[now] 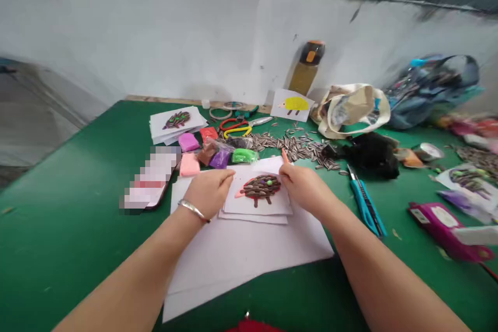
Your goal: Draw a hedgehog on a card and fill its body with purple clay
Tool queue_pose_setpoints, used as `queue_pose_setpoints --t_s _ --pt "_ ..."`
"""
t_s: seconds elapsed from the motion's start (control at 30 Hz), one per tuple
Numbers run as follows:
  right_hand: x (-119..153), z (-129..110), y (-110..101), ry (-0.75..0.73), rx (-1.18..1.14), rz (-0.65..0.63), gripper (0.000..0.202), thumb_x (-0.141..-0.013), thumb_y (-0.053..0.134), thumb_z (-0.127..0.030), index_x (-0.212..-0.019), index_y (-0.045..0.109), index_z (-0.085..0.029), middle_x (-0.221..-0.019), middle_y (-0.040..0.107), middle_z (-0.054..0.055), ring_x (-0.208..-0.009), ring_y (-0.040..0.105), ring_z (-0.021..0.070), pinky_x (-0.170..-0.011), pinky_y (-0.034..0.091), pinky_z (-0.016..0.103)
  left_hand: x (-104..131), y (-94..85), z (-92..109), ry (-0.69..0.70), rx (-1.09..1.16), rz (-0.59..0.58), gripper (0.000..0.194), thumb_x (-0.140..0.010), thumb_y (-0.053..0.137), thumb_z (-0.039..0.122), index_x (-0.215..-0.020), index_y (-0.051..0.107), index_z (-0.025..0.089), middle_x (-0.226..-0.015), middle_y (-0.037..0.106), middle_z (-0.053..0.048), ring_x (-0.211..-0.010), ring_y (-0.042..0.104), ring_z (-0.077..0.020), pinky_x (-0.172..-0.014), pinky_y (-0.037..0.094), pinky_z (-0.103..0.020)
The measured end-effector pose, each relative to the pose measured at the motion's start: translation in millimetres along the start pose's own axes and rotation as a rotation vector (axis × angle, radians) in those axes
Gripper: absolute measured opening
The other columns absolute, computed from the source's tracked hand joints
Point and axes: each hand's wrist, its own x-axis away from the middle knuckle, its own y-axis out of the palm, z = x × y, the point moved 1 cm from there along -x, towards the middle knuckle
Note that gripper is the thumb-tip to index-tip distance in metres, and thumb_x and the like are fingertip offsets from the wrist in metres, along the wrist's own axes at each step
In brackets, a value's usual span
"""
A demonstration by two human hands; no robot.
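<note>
White card (241, 207), longest side to side, lay over larger paper (249, 249), its seed-covered hedgehog (260, 188) facing the left hand (212, 188). That and the right hand (305, 185) pinched opposite edges between closed fingertips.

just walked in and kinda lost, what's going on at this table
A person holds a white card by its sides, the left grip on one and the right grip on the other. It bears a hedgehog-like picture with dark, seed-like pieces over its back and a pink snout. Larger white sheets lie beneath, on a green table. Farther back are loose seeds and coloured packets.
</note>
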Motion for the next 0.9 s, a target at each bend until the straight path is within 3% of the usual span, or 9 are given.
queue_pose_setpoints --t_s 0.2,0.5,0.77,0.9 --pt "1.7 2.8 -4.0 -0.063 -0.021 -0.082 0.025 -0.088 0.041 -0.016 -0.087 0.066 -0.021 -0.087 0.07 0.006 -0.078 0.06 0.0178 -0.063 0.032 0.024 -2.1 -0.5 0.7 -0.022 -0.016 0.018 0.035 -0.09 0.044 0.027 -0.108 0.073 0.019 -0.107 0.074 -0.004 -0.102 0.068 -0.0233 -0.093 0.051 -0.033" --pt "4.4 -3.7 -6.7 -0.055 -0.025 -0.11 0.022 -0.087 0.044 -0.018 -0.082 0.065 -0.021 -0.078 0.068 0.004 -0.07 0.057 0.0166 -0.059 0.03 0.025 -2.2 0.2 0.4 -0.034 0.0 0.002 0.033 -0.092 0.045 0.028 -0.107 0.073 0.02 -0.108 0.074 -0.002 -0.102 0.067 -0.0219 -0.09 0.05 -0.031" --pt "2.7 -1.2 -2.3 -0.053 -0.039 0.101 0.02 -0.089 0.048 -0.022 -0.082 0.066 -0.02 -0.087 0.065 0.005 -0.081 0.058 0.0172 -0.067 0.035 0.026 -0.8 0.7 0.7 -0.002 -0.013 0.03 0.031 -0.091 0.045 0.027 -0.104 0.073 0.021 -0.105 0.074 -0.003 -0.099 0.068 -0.0226 -0.087 0.051 -0.033" --pt "-2.2 -8.2 -2.1 -0.073 -0.03 0.12 0.024 -0.091 0.044 -0.018 -0.082 0.067 -0.02 -0.085 0.066 0.004 -0.082 0.059 0.0173 -0.072 0.038 0.026 -0.8 1.0 0.4 0.017 -0.002 0.043 0.031 -0.091 0.045 0.026 -0.105 0.073 0.021 -0.106 0.074 -0.003 -0.1 0.068 -0.0229 -0.087 0.052 -0.033"
